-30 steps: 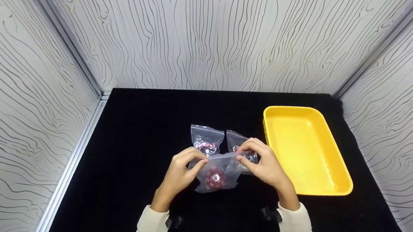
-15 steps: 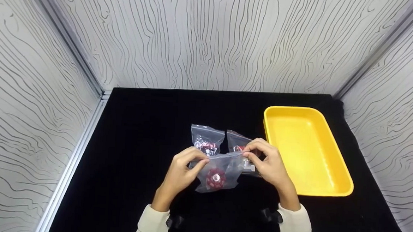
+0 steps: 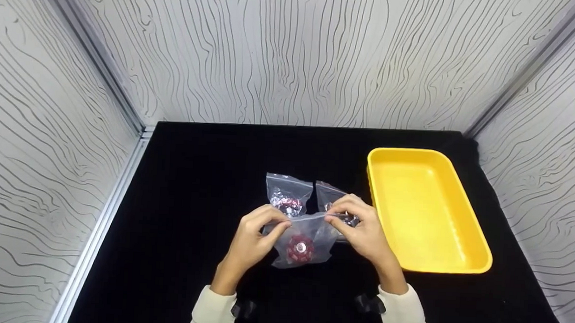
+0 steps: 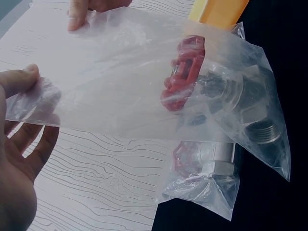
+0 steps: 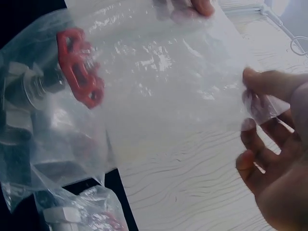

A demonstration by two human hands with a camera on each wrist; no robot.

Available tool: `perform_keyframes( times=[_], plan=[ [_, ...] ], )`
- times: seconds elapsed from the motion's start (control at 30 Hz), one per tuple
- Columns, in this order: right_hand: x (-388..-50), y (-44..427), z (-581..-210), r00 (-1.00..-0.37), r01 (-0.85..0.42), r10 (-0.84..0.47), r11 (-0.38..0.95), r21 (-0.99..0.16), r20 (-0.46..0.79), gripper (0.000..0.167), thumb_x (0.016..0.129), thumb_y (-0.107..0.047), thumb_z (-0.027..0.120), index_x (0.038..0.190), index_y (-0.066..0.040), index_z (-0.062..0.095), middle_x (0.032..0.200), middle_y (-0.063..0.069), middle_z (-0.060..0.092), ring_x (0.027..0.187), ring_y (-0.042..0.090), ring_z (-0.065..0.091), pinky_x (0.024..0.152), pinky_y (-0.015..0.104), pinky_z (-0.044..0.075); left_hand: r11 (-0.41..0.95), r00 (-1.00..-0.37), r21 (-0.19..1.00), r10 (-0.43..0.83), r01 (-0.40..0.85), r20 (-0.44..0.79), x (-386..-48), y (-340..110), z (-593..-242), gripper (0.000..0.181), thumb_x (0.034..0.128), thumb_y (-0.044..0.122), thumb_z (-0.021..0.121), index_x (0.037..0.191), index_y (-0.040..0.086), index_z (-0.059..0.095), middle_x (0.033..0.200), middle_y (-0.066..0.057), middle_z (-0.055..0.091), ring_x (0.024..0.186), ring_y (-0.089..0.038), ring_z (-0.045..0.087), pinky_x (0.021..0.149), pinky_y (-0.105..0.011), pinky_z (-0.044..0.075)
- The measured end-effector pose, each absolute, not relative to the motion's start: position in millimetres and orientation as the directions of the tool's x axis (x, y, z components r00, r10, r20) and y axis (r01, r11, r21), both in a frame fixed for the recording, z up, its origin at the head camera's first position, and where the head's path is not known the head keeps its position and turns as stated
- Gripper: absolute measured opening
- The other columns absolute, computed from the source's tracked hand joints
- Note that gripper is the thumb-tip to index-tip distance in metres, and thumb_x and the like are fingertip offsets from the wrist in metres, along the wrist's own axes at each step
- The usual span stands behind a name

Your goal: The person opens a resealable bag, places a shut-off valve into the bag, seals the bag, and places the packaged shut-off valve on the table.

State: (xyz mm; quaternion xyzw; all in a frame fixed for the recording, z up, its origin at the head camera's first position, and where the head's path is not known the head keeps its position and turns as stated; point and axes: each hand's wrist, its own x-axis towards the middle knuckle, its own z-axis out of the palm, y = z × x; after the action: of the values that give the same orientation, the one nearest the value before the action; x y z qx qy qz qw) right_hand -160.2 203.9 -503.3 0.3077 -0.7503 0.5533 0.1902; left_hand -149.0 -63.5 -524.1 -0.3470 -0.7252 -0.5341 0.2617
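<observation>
A clear zip bag [image 3: 314, 229] hangs upright between the two hands. Inside it is a metal valve [image 4: 252, 98] with a red handwheel [image 3: 293, 254], lying at the bag's bottom. My left hand [image 3: 250, 238] pinches the top edge near its left corner between thumb and fingers. Farther right along that edge, my right hand [image 3: 365, 232] pinches the plastic between thumb and forefinger, its other fingers spread in the right wrist view. Two more bagged valves lie just behind: one left bag [image 3: 288, 187] and one right bag [image 3: 328, 194], the latter partly hidden by my right hand.
A yellow tray [image 3: 372, 185] stands right of the bags, close to my right hand. Black cloth [image 3: 208, 177] covers the table. Pale wood-grain panels [image 3: 293, 58] enclose it at the back and both sides.
My right hand first slid right along the bag's top edge, then came back left to a spot nearer my left hand. The left hand and the bagged valve stayed in place.
</observation>
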Motion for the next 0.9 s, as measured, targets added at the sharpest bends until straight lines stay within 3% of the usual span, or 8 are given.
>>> perform_keyframes(
  times=[0.13, 0.37, 0.63, 0.77, 0.9],
  plan=[
    [-160.8, 202.6, -501.7, -0.730, -0.681, -0.257, 0.200, -0.704, 0.633, 0.019, 0.081, 0.010, 0.084, 0.090, -0.006, 0.079, 0.090, 0.008, 0.074, 0.093, 0.018, 0.066, 0.092, 0.019, 0.053, 0.187, -0.622, 0.593, 0.220, 0.783, 0.752, -148.9, -63.8, -523.8, 0.009, 0.0929, 0.001, 0.079, 0.093, 0.009, 0.076, 0.087, -0.003, 0.074, 0.078, -0.015, 0.068, 0.075, -0.018, 0.056],
    [-156.7, 197.9, -496.8, -0.789, -0.609, -0.292, 0.248, -0.754, 0.541, 0.025, 0.084, 0.001, 0.087, 0.102, -0.014, 0.081, 0.100, 0.004, 0.075, 0.097, 0.018, 0.067, 0.091, 0.020, 0.052, 0.193, -0.636, 0.606, 0.224, 0.772, 0.739, -146.9, -63.3, -522.2, 0.011, 0.0925, 0.000, 0.080, 0.093, 0.010, 0.076, 0.087, -0.002, 0.074, 0.079, -0.015, 0.068, 0.074, -0.020, 0.057],
    [-161.5, 188.2, -499.2, -0.716, -0.694, -0.291, 0.197, -0.692, 0.635, 0.014, 0.082, 0.005, 0.086, 0.090, -0.004, 0.079, 0.088, 0.007, 0.075, 0.086, 0.021, 0.065, 0.081, 0.022, 0.053, 0.202, -0.645, 0.613, 0.227, 0.764, 0.729, -146.9, -63.7, -522.8, 0.006, 0.0947, 0.005, 0.079, 0.094, 0.010, 0.076, 0.088, -0.001, 0.074, 0.080, -0.015, 0.068, 0.074, -0.021, 0.057],
    [-160.8, 187.0, -495.4, -0.712, -0.701, -0.304, 0.256, -0.666, 0.633, 0.020, 0.082, 0.004, 0.087, 0.093, -0.011, 0.080, 0.090, 0.002, 0.075, 0.088, 0.019, 0.064, 0.087, 0.020, 0.050, 0.210, -0.649, 0.615, 0.224, 0.760, 0.727, -146.2, -63.8, -522.9, 0.007, 0.0941, 0.004, 0.080, 0.093, 0.010, 0.076, 0.088, -0.001, 0.074, 0.078, -0.014, 0.067, 0.073, -0.021, 0.056],
    [-159.6, 185.3, -488.8, -0.715, -0.699, -0.334, 0.366, -0.615, 0.614, 0.025, 0.081, -0.009, 0.093, 0.103, -0.016, 0.083, 0.100, -0.004, 0.076, 0.095, 0.016, 0.063, 0.091, 0.023, 0.048, 0.216, -0.632, 0.594, 0.225, 0.774, 0.741, -146.3, -63.9, -523.2, 0.010, 0.0927, 0.001, 0.080, 0.093, 0.010, 0.075, 0.087, -0.002, 0.073, 0.077, -0.015, 0.066, 0.072, -0.020, 0.056]
  ],
)
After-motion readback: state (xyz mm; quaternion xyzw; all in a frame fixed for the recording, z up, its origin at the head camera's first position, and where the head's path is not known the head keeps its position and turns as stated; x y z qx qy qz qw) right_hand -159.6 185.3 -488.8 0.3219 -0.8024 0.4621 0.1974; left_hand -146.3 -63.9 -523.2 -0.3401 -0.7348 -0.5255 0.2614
